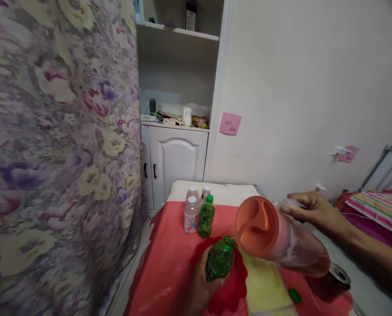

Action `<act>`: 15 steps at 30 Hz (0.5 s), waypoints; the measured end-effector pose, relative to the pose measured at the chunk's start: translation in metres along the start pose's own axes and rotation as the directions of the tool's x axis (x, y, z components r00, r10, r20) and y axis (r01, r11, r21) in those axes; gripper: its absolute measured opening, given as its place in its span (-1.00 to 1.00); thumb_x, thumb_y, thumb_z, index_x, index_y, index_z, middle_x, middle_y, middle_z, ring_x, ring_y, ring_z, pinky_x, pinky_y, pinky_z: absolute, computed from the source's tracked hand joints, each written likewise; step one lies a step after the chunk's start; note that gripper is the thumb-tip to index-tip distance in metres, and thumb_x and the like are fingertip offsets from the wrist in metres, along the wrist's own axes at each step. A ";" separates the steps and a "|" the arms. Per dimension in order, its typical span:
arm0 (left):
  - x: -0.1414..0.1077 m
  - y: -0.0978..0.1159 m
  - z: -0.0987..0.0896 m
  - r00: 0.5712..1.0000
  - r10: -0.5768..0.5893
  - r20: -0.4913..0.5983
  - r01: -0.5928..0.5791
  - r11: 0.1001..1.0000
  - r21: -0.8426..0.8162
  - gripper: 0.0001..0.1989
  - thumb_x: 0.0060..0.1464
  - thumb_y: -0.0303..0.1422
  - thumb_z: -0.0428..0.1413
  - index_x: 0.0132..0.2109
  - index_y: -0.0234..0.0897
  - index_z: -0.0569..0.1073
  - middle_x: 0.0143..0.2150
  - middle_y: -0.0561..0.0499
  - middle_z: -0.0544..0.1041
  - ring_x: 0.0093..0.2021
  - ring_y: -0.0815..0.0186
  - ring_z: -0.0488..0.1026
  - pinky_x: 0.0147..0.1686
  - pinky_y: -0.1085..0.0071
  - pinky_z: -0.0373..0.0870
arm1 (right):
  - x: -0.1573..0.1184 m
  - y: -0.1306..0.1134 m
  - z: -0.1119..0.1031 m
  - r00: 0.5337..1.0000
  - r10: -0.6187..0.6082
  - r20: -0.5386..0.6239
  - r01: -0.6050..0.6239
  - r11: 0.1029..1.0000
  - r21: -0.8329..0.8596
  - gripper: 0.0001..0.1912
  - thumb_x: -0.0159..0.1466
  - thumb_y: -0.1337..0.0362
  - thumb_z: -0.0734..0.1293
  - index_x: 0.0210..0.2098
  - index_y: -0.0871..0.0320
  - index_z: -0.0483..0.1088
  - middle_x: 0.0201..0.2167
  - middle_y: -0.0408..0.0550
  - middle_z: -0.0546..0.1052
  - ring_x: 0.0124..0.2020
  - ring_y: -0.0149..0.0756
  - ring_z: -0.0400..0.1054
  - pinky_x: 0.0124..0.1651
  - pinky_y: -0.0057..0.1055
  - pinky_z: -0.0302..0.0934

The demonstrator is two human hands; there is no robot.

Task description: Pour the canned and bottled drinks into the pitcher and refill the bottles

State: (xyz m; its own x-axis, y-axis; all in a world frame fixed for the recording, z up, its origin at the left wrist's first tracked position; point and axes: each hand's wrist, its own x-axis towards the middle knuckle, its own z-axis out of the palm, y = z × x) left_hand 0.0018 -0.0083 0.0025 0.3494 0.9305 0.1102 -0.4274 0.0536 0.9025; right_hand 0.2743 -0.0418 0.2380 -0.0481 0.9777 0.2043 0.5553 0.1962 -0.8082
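Note:
My left hand [199, 283] is wrapped round an uncapped green plastic bottle [219, 262], held slightly tilted above a red scalloped tray [239, 285]. My right hand [306, 207] grips the handle of a clear pitcher [306, 251] with an orange lid [253, 226]. The pitcher lies tipped far over to the left, its lid's rim close to the bottle's mouth. Some liquid shows inside the pitcher; whether any is flowing, I cannot tell. Behind the tray stands a second green bottle [206, 218] with its cap on. A loose green cap [295, 295] rests at the right.
Several clear white-capped bottles [191, 216] stand by the capped green one. A yellow cloth [266, 287] lies on the red tablecloth [163, 259], and a dark can-like container [332, 281] sits at the right. A floral curtain [64, 153] hangs at the left.

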 end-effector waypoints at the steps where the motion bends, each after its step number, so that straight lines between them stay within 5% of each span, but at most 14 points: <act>1: 0.000 0.000 0.000 1.000 0.000 -0.003 0.000 1.000 -0.003 -0.17 -0.33 -0.26 0.47 0.15 -0.23 0.42 0.13 -0.20 0.58 0.20 -0.13 0.46 0.19 0.11 0.36 | 0.000 0.000 0.000 1.000 -0.003 -0.001 0.003 1.000 -0.004 -0.44 0.15 -0.16 0.42 -0.63 0.11 0.18 -0.64 -0.28 0.10 -0.57 -0.45 0.01 -0.51 -0.45 -0.09; 15: -0.002 0.004 0.001 1.000 0.011 -0.002 -0.011 1.000 -0.001 -0.19 -0.34 -0.22 0.48 0.13 -0.18 0.44 0.09 -0.17 0.61 0.16 -0.14 0.49 0.17 0.06 0.38 | -0.002 -0.005 -0.001 1.000 -0.001 -0.011 0.001 1.000 -0.001 -0.43 0.12 -0.17 0.43 -0.64 0.11 0.19 -0.66 -0.28 0.11 -0.59 -0.46 0.01 -0.54 -0.47 -0.07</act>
State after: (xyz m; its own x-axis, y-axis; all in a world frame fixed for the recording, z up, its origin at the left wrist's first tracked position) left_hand 0.0005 -0.0102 0.0067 0.3430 0.9317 0.1198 -0.4322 0.0433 0.9007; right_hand 0.2726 -0.0446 0.2427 -0.0397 0.9767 0.2110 0.5559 0.1971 -0.8076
